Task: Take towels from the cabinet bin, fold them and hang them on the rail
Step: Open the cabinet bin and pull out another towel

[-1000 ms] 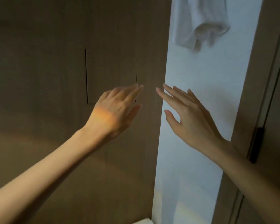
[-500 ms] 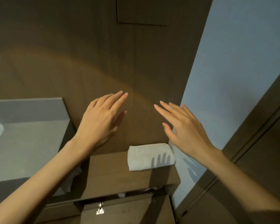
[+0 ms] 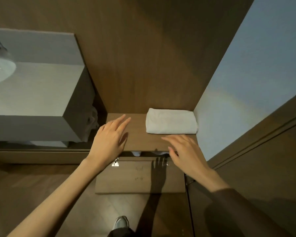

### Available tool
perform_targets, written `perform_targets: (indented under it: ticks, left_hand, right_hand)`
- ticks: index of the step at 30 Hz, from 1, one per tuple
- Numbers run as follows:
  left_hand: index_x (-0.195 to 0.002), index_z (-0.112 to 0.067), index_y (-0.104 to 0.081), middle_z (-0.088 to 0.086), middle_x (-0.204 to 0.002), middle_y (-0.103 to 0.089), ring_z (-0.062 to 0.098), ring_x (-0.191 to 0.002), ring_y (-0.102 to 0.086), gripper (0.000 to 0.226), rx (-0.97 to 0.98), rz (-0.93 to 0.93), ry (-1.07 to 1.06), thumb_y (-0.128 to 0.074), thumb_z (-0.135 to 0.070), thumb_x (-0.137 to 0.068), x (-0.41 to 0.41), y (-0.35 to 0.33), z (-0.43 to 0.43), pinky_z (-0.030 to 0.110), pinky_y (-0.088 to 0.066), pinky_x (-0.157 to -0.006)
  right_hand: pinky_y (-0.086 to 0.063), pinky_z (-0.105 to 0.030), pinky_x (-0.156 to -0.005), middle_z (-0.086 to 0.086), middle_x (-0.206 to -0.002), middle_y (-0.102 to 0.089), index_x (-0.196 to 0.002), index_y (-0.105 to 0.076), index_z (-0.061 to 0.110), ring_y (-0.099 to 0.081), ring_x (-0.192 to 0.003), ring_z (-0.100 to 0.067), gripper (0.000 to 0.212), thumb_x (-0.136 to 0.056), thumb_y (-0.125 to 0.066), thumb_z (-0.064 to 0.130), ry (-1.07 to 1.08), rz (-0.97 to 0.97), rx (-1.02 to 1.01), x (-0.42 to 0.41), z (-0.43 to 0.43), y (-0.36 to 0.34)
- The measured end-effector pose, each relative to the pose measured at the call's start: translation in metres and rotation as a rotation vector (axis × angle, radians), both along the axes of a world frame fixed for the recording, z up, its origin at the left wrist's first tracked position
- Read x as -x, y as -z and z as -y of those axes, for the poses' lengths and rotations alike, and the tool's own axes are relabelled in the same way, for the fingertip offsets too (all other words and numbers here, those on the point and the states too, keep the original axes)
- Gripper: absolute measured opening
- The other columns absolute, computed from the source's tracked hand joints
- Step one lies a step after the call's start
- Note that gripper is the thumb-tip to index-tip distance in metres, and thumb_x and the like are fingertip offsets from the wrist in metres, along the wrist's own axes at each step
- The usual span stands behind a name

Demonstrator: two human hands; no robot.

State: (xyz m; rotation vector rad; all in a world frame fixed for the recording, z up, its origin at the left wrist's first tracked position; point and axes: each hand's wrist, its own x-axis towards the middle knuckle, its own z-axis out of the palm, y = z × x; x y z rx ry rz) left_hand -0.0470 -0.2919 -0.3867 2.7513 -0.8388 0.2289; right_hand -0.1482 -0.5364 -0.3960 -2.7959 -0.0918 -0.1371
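Both hands, left (image 3: 108,142) and right (image 3: 186,154), grips apart and empty, hover over the shelf's (image 3: 140,139) front edge; folded towel (image 3: 171,121) at its back-right corner.

The person is wearing a dark brown sleeve (image 3: 232,200) behind the right hand (image 3: 186,154); the left hand (image 3: 108,144) and forearm are showing bare. A grey shoe (image 3: 120,223) is showing below both hands.

In front of me a wooden shelf (image 3: 137,139) carries one folded white towel (image 3: 171,121), lying flat in its back right corner against the wall.
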Motion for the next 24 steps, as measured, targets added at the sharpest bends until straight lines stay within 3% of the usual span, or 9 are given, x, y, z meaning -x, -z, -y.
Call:
perform_targets:
  ticks: [7,11,14,24]
  left_hand:
    - [-0.149,-0.024,-0.032,0.003,-0.153,-0.035,0.024,-0.136,-0.04,0.054,0.012,-0.243,-0.138,-0.048,-0.034,-0.098,-0.018,0.158,-0.012,0.043,-0.038,-0.11]
    - [-0.15,-0.026,-0.03,0.0,-0.158,-0.025,0.024,-0.141,-0.03,0.056,0.004,-0.287,-0.152,-0.047,-0.04,-0.098,-0.037,0.253,-0.015,0.046,-0.032,-0.111]
    - [-0.151,-0.028,-0.026,-0.003,-0.161,-0.014,0.021,-0.146,-0.018,0.058,-0.002,-0.272,-0.122,-0.045,-0.042,-0.099,-0.055,0.322,-0.014,0.047,-0.025,-0.115]
    - [-0.153,-0.03,-0.019,0.001,-0.162,-0.013,0.022,-0.149,-0.007,0.058,0.001,-0.077,-0.105,-0.042,-0.039,-0.1,-0.121,0.523,-0.011,0.048,-0.007,-0.119]
  right_hand:
    - [-0.032,-0.027,-0.108,0.009,-0.138,-0.052,-0.138,-0.049,0.03,-0.043,-0.128,-0.007,0.039,-0.099,-0.047,0.023,0.017,-0.24,-0.029,-0.004,-0.013,0.156]
    - [-0.031,-0.029,-0.108,0.009,-0.14,-0.049,-0.139,-0.047,0.029,-0.04,-0.13,-0.008,0.04,-0.099,-0.045,0.023,0.06,-0.293,-0.052,-0.022,-0.017,0.259]
    - [-0.029,-0.027,-0.109,0.01,-0.142,-0.046,-0.14,-0.044,0.029,-0.038,-0.132,-0.008,0.042,-0.099,-0.047,0.023,0.081,-0.318,-0.068,-0.038,-0.016,0.337]
    - [-0.041,-0.037,-0.108,0.002,-0.14,-0.052,-0.135,-0.052,0.024,-0.051,-0.124,-0.013,0.042,-0.095,-0.056,0.014,0.104,-0.243,-0.115,-0.1,-0.012,0.564]
